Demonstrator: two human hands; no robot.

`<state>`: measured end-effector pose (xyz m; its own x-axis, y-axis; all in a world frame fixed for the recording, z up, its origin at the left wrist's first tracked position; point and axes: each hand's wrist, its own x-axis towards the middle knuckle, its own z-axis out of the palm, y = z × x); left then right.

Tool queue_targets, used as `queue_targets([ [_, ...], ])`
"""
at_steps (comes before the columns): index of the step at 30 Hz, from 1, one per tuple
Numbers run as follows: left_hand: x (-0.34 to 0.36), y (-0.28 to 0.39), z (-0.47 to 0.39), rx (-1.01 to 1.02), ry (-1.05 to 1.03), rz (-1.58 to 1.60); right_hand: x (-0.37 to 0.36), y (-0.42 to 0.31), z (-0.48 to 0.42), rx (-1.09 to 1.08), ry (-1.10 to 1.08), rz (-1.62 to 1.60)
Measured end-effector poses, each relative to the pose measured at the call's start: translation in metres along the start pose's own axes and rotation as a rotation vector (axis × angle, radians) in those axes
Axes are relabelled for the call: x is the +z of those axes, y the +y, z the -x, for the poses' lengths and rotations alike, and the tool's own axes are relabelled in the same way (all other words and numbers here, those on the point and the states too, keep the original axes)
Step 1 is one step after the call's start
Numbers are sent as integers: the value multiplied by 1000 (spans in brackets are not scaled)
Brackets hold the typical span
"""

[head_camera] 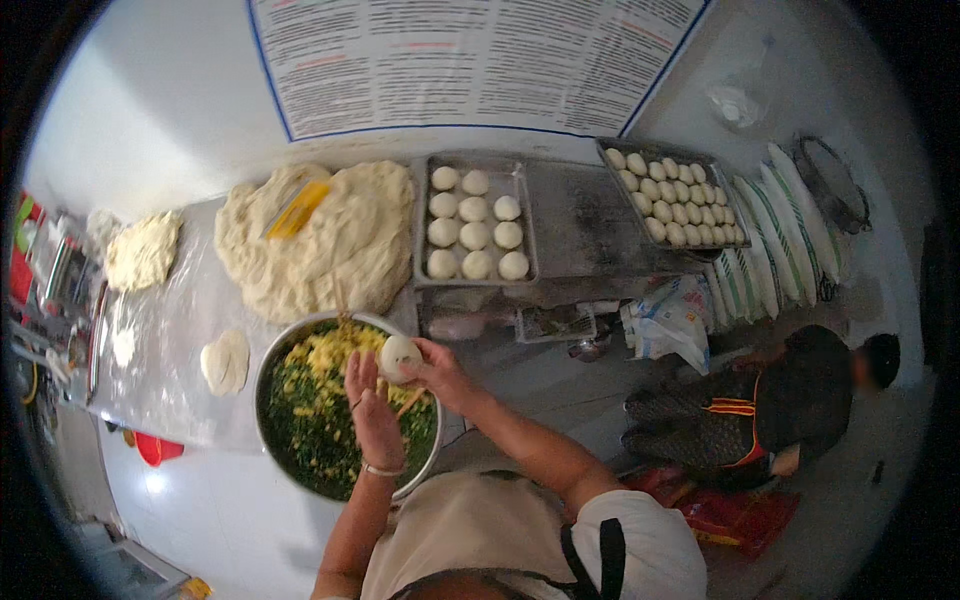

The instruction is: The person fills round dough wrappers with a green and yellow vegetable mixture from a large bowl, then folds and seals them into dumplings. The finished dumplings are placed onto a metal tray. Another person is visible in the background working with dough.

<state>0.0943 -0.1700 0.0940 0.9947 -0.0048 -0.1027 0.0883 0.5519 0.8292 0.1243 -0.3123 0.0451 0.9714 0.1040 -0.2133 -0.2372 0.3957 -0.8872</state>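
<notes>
My right hand grips a round ball of filled dough, which shows a few dark specks on its surface. Beside the ball my left hand is upright with its fingers extended; whether it touches the dough is hard to tell. Both are above a large metal bowl of chopped greens and yellow bits, with a wooden utensil partly hidden by my hands. Behind the bowl lies a big mass of dough with a yellow-handled dough scraper on it. A flat dough piece rests left of the bowl.
A metal tray of dough balls stands right of the dough mass. Farther right is a fuller tray, near stacked white sacks. Another dough slab lies at the left. At the right, a person in dark clothes stands apart.
</notes>
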Motion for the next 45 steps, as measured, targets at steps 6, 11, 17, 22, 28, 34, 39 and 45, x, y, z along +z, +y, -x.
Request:
queue_targets([
  [6, 14, -3, -28, 76, 197, -148, -167, -65, -110, -19, 246, -85],
  [11, 5, -7, -34, 115, 465, -234, -297, -115, -217, -149, 528, 205],
  [17, -7, -13, -19, 177, 696, -269, -342, -123, -311, -112, 548, 488],
  [22, -9, -13, -15, 212, 737, -288, -374, -104, -338, -227, 425, 1630],
  [28, -7, -7, -14, 174, 795, -316, -335, -138, -328, -121, 385, 1582],
  [34, -12, 2, -6, 171, 776, -243, -303, -144, -312, -295, 507, 1673],
  [39, -30, 2, -3, 408, 677, -631, -198, -143, -245, -697, 18, 936],
  [45, -36, 23, -8, 606, 539, -865, -31, -112, -111, -851, -588, 675],
])
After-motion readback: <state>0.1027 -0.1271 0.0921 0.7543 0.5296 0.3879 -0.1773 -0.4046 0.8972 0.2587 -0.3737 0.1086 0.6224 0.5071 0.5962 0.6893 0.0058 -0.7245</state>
